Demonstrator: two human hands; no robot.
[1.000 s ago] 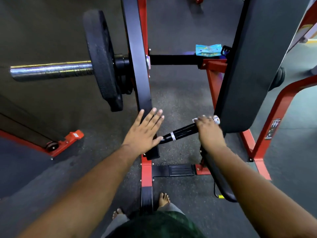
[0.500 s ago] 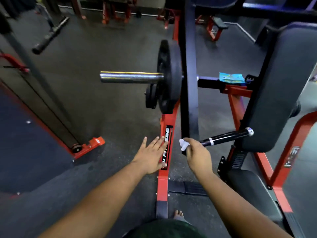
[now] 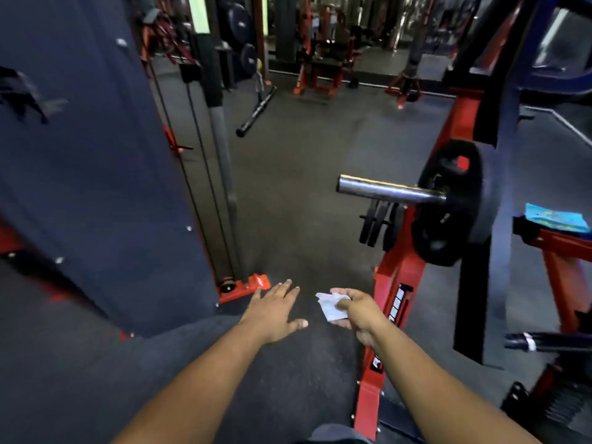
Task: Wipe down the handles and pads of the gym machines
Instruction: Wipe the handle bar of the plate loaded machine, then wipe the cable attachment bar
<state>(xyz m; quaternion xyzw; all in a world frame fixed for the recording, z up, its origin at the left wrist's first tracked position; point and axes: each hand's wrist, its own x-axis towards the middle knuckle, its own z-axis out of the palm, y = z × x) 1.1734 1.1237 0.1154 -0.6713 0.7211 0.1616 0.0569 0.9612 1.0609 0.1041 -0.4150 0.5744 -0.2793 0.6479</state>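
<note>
My right hand (image 3: 355,310) pinches white wipe (image 3: 331,305): light, limp, bunch before wiping. Left hand (image 3: 277,307) spread, empty.

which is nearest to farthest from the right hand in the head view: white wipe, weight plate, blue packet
1. white wipe, pinched in the right hand
2. weight plate, up and right on the sleeve
3. blue packet, far right on the frame

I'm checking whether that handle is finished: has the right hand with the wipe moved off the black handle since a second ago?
Yes. The right hand, pinching the white wipe, is now clear of the black handle, left of the red frame.
</note>
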